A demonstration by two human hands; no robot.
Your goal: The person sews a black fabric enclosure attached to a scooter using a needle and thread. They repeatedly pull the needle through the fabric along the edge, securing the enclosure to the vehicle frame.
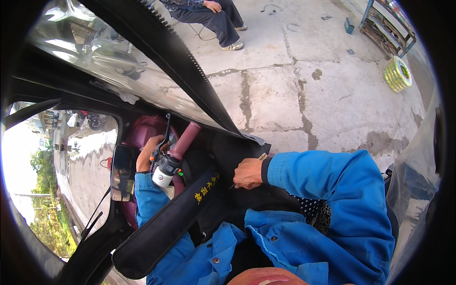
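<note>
At the left, my left hand (146,156) reaches beside the black brake lever (167,130) of a handlebar; its fingertips are partly hidden behind the lever and the controls. The handlebar has a dusty pink grip (185,140), a black switch housing (167,164) with orange and green buttons, and a white rounded part (162,177). Near the middle, my right hand (248,173) is closed over black material (232,152). A thin dark tip shows below its fingers; what it holds cannot be made out. Between my arms runs a long black padded bar (166,223) with yellow lettering.
A clear plastic cover with a black zipped edge (175,66) slants overhead. A mirror (123,172) stands by the left window frame. Outside on the concrete are a seated person (213,21), a metal rack (387,28) and a yellow-green roll (397,74).
</note>
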